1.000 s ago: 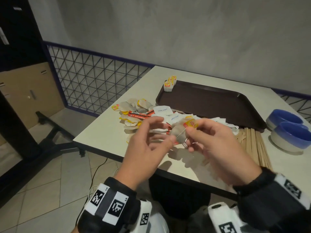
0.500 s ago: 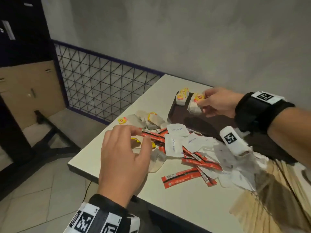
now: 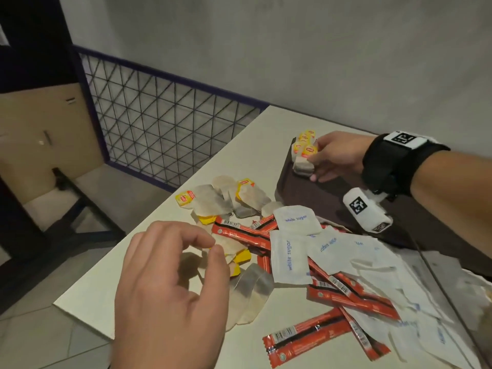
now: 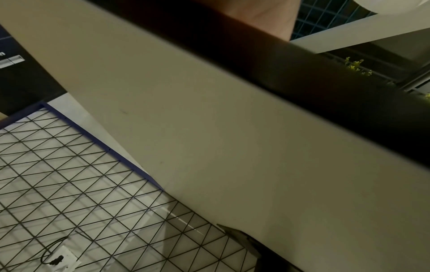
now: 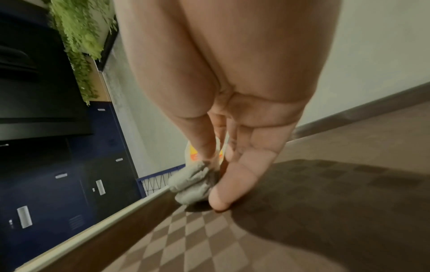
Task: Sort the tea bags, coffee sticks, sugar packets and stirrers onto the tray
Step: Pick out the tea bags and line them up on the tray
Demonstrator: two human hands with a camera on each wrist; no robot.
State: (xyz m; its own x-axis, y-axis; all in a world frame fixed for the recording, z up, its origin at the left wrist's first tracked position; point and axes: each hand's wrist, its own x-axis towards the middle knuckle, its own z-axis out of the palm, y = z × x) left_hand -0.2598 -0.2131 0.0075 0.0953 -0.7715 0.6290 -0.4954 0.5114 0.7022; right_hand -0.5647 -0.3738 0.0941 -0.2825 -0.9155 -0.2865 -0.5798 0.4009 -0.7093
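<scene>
My right hand pinches a tea bag with a yellow tag at the far left corner of the dark brown tray. The bag touches the tray floor beside a short row of tea bags. In the right wrist view the thumb and fingers hold the grey tea bag by the tray's rim. My left hand hovers with loosely curled fingers, holding nothing, over loose tea bags near the table's front edge. Red coffee sticks and white sugar packets lie mixed on the table.
More loose tea bags lie near the table's left edge. A wire mesh fence stands beyond that edge, with floor below. The left wrist view shows only the table surface and the fence.
My right hand carried the tea bag from in front of me to the tray's far left corner and lowered it beside the row. My left hand let go and moved over the loose tea bags.
</scene>
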